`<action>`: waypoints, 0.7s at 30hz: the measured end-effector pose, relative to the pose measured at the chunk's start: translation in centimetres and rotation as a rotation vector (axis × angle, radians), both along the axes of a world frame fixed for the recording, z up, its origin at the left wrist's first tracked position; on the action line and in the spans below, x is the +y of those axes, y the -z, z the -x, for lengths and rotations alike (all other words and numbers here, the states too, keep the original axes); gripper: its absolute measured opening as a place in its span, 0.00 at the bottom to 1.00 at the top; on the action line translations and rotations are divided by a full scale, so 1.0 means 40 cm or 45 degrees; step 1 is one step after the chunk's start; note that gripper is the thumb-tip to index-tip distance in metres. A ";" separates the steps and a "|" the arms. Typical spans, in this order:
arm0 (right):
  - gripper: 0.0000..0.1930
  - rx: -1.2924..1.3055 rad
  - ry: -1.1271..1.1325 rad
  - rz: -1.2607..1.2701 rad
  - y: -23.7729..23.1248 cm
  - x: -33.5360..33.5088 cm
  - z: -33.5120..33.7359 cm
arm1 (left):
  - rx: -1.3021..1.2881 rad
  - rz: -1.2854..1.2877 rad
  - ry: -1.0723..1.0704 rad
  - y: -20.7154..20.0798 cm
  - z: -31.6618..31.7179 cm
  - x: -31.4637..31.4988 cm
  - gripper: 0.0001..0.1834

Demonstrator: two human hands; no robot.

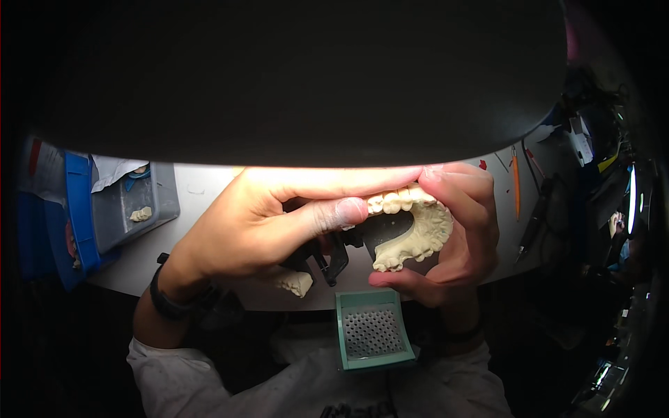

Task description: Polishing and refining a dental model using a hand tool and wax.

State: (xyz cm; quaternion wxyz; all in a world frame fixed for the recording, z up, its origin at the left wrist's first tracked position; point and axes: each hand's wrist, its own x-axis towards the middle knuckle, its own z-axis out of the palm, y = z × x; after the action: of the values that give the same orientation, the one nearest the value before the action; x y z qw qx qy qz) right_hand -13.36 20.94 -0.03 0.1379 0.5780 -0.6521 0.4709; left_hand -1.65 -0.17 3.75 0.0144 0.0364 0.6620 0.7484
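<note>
Left hand [258, 212]: clamped on the dental cast, thumb against the left end of its paler tooth row, forefinger stretched along the upper edge.
Right hand [465, 233]: wrapped round the cast's right side, fingers at its upper right, thumb at its lower end; the two hands meet, or nearly, above the cast.
Dental cast [433, 235]: held up between both hands, a cream horseshoe with its opening to the left.
Step in hand: probably steadying the tooth row for a close look or a fit check; which of these, I cannot tell.
Next move calls for: likely a light, even grip, one hand bearing the cast if the other shifts, without pressing on its thin ends.
Second plaster piece [298, 283]: below left of the cast, poking out under the left hand; whether gripped is hidden.
Black jointed device [333, 261]: left of the cast, partly covered.
Green-framed grate [373, 364]: below the cast, nearer the body.
Orange pencil-like tool [516, 184]: right of the cast.
Grey tray [167, 188]: well left of the cast, a plaster fragment [141, 214] inside.
Dark lamp hood [313, 90]: beyond the cast, its light falling on the hands.
</note>
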 end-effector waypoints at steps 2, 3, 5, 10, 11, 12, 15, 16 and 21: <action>0.47 0.011 -0.003 -0.003 -0.003 -0.001 0.000 | -0.009 -0.014 0.002 -0.003 -0.001 -0.001 0.20; 0.47 0.012 -0.003 -0.003 -0.003 -0.002 -0.001 | -0.019 -0.030 0.006 -0.004 -0.001 -0.001 0.20; 0.47 0.030 0.008 0.002 -0.002 -0.004 -0.002 | -0.022 -0.023 0.007 -0.007 -0.002 -0.002 0.20; 0.47 0.027 -0.001 0.003 0.003 0.000 0.003 | -0.088 -0.001 0.002 -0.018 -0.002 0.002 0.21; 0.46 0.024 -0.006 0.008 0.004 0.000 0.003 | -0.082 0.022 -0.007 -0.018 -0.003 0.002 0.21; 0.46 0.024 -0.007 0.010 0.002 -0.003 -0.002 | -0.076 0.044 -0.017 -0.018 -0.004 0.002 0.22; 0.40 -0.113 0.027 0.046 -0.008 -0.009 -0.017 | 0.000 0.056 -0.018 -0.017 -0.002 0.001 0.22; 0.40 -0.100 0.036 0.041 -0.010 -0.010 -0.018 | 0.001 0.057 -0.019 -0.018 -0.002 0.000 0.22; 0.37 -0.069 0.069 0.060 -0.006 -0.010 -0.015 | -0.077 0.250 -0.038 -0.028 -0.005 -0.008 0.23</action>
State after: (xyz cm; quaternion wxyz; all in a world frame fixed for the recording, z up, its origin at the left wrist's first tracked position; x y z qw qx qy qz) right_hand -12.76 20.55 0.21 0.1466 0.5437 -0.6597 0.4977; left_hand -1.45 -0.48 4.88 0.0268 0.0025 0.7319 0.6808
